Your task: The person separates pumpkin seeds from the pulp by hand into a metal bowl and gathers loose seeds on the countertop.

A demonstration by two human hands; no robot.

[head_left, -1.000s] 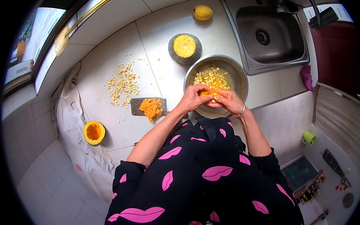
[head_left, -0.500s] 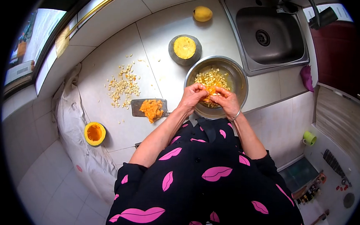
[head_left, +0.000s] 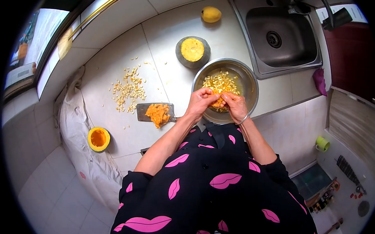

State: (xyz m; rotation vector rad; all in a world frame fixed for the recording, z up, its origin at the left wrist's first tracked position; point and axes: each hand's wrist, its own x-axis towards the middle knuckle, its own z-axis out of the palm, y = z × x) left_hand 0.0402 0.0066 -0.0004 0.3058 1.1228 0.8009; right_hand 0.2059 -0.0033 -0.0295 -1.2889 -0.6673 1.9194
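Over the near part of a metal bowl (head_left: 250,88), my left hand (head_left: 201,103) and my right hand (head_left: 235,105) pinch orange pumpkin pulp (head_left: 218,101) between them. The fingertips of both hands nearly meet. Pale seeds (head_left: 222,81) lie in liquid in the bowl beneath. Left of my left hand, a cleaver (head_left: 143,111) lies flat with a heap of orange pulp (head_left: 158,115) on its blade. Behind the bowl stands a dark-skinned pumpkin piece (head_left: 192,50) with its yellow cut face up.
Loose seeds (head_left: 129,89) are scattered on the white counter (head_left: 115,51). A hollowed pumpkin piece (head_left: 98,139) sits at the left edge by a pale cloth (head_left: 76,124). A yellow fruit (head_left: 211,14) lies at the back, beside a sink (head_left: 283,35). A purple cloth (head_left: 319,81) hangs right.
Both hands have stayed over the bowl, shifting slightly. My right hand has turned, its fingers now pointing more steeply toward my left fingertips. The bowl looks about the same.
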